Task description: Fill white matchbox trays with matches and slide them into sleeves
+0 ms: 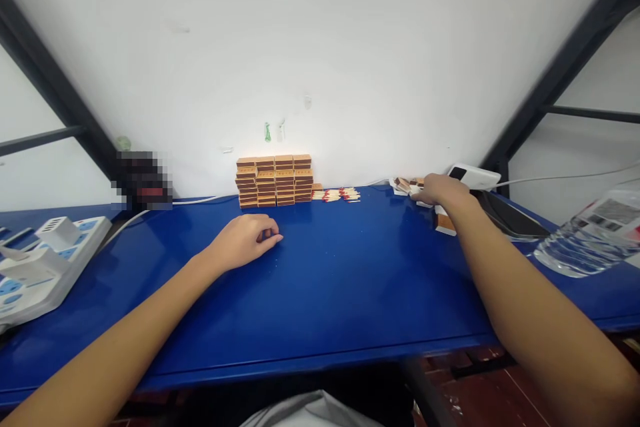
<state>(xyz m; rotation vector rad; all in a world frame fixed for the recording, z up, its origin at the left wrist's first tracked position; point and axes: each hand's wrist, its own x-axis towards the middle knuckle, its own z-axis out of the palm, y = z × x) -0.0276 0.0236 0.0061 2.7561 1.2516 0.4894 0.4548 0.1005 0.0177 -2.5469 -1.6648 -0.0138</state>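
My left hand (249, 241) rests on the blue tabletop (320, 293), its fingers loosely curled and a gap showing between thumb and forefinger; I see nothing in it. Just behind it, against the wall, stands a stack of matchboxes (275, 181) in several columns. Loose red-tipped matches (336, 195) lie at the stack's right side. On the right, my right hand (443, 188) reaches down into a small pile of matchbox parts (401, 185), white, tan and brown. Its fingers bend down onto the pile, and what they grip is hidden. Another matchbox piece (444, 221) lies under the right wrist.
A power strip (90, 240) with plugs sits at the left. To the right are a white power bank (475, 177) with a cable, a dark flat device (515, 217) and a clear plastic bottle (590, 233) on its side. Dark metal frame posts rise at both ends.
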